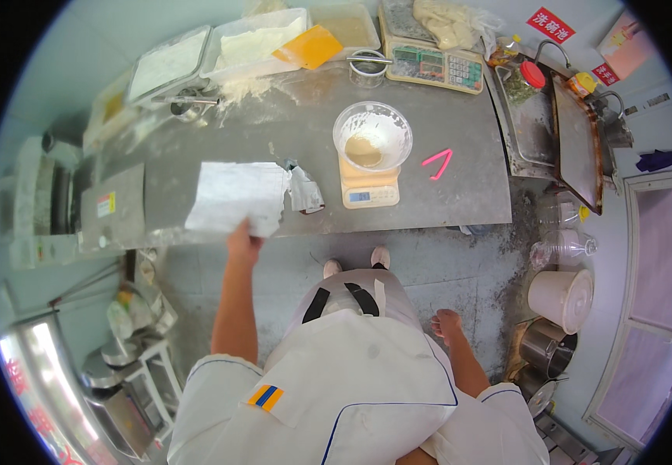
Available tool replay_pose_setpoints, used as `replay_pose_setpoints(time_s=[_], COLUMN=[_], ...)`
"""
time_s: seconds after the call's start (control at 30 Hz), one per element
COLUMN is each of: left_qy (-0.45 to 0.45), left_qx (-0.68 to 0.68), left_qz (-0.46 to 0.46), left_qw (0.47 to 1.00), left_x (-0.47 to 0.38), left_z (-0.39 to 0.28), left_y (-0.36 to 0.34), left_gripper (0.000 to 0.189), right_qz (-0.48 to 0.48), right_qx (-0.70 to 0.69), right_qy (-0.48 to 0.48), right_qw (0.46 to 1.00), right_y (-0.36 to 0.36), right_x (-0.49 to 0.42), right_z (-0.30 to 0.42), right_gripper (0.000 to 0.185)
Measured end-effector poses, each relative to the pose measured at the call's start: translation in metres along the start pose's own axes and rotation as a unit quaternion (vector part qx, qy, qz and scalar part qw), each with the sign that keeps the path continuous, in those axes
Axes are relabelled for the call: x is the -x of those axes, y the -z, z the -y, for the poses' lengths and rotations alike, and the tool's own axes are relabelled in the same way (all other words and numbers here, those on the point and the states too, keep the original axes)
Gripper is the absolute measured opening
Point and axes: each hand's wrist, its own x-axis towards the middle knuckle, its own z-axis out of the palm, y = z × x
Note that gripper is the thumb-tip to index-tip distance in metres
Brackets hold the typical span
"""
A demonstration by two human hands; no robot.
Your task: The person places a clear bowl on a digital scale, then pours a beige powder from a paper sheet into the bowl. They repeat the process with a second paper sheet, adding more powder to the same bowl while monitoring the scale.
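Observation:
My left hand (244,243) grips the near edge of a sheet of white paper (237,195) with a ragged right side, over the metal table's front edge. Right of the sheet lies a crumpled, torn packet (305,190). A clear plastic bowl (373,136) with white residue and a beige substance stands on a small digital scale (370,189). To its right lies a pink plastic bag clip (438,164), bent in a V. My right hand (447,324) hangs beside my body over the floor, fingers curled, with no object visible in it.
Along the back of the metal table (289,128) stand a tub of flour (254,43) with an orange scraper (309,47), a larger scale (434,67) and a clear cup (367,70). Baking trays (580,139) lean at the right. A lidded bucket (560,299) and steel pots (548,347) stand on the right.

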Motion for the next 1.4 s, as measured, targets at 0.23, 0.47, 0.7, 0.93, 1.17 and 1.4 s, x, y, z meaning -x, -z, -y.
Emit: replay_pose_setpoints(time_s=[0.23,0.47,0.7,0.93,1.17,1.4], left_qy=[0.02,0.025,0.035,0.036,0.043,0.038], left_qx=[-0.039,-0.065,-0.09,-0.103,-0.104,-0.097], left_qz=[-0.006,-0.019,-0.015,-0.024,-0.024,-0.005], left_qw=[0.999,0.997,0.995,0.994,0.993,0.994], left_x=[0.008,0.01,0.012,0.012,0.01,0.008], left_z=[0.006,0.014,0.023,0.027,0.028,0.029], left_y=[0.006,0.01,0.021,0.025,0.022,0.024], left_gripper=[0.024,0.026,0.027,0.027,0.019,0.024], right_qz=[-0.002,0.003,0.0,0.005,0.013,0.009], right_qx=[0.009,0.023,0.033,0.028,0.043,0.044], right_qy=[0.06,0.073,0.03,0.034,0.054,0.064], right_qw=[0.998,0.997,0.999,0.999,0.998,0.997], right_y=[-0.024,-0.028,-0.016,-0.021,-0.029,-0.031], right_x=[0.011,0.015,0.003,0.01,0.014,0.014], right_z=[0.033,0.041,0.013,0.015,0.031,0.03], right_gripper=[0.033,0.036,0.032,0.032,0.034,0.034])
